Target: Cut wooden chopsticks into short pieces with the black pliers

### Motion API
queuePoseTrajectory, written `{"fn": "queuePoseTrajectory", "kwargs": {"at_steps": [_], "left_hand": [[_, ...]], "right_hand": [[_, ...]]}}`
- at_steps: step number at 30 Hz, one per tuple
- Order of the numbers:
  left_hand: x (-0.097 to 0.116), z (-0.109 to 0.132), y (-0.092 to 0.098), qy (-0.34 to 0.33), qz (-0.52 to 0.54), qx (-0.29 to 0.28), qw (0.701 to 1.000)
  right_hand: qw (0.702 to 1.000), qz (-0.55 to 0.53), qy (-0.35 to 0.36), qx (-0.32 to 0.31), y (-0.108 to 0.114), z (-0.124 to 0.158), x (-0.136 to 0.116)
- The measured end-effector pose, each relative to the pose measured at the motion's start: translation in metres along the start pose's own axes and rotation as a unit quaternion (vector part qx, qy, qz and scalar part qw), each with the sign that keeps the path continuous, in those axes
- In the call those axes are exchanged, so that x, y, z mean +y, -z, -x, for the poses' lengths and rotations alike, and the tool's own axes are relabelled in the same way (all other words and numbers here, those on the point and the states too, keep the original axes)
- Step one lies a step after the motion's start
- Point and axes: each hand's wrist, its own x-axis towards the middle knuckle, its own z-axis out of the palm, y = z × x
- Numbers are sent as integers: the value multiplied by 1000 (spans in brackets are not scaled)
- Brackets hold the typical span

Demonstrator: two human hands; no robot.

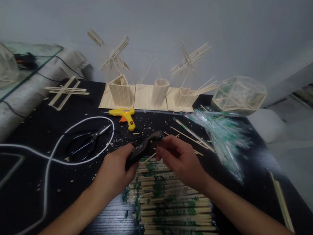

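Wrappers (pixel 176 211) hold chopsticks (pixel 152 228); the left hand (pixel 119 165) clasps a black tool (pixel 144 145).

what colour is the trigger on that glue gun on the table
The trigger is orange, on a yellow glue gun; seen in the head view.

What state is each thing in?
Curved black hand tool: held in left grip
Right grip: curled near the tool's tip
Yellow plastic glue gun: lying sideways
Black-handled metal scissors: apparently shut
White cable: loosely looped
Plastic-wrapped wooden sticks: lying side by side
Clear plastic wrappers: heaped
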Motion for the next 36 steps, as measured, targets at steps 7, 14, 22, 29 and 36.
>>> {"fn": "queuePoseTrajectory", "kwargs": {"at_steps": [7, 14, 22, 29, 36], "left_hand": [[2, 0, -1, 3, 23, -13, 1000], [-1, 1, -2, -9, 34, -10, 999], [0, 1, -1, -25, 46, 5, 999], [-1, 1, 1, -46, 53, 9, 997], [-7, -1, 1, -78, 60, 13, 995]], "right_hand": [[1000, 27, 10, 13, -1, 1, -3], [1000, 19, -11, -9, 2, 3, -5], [999, -3, -20, -50, 6, 2, -11], [998, 18, -8, -62, 6, 2, -16], [992, -55, -46, -100, 8, 2, -17]]}}
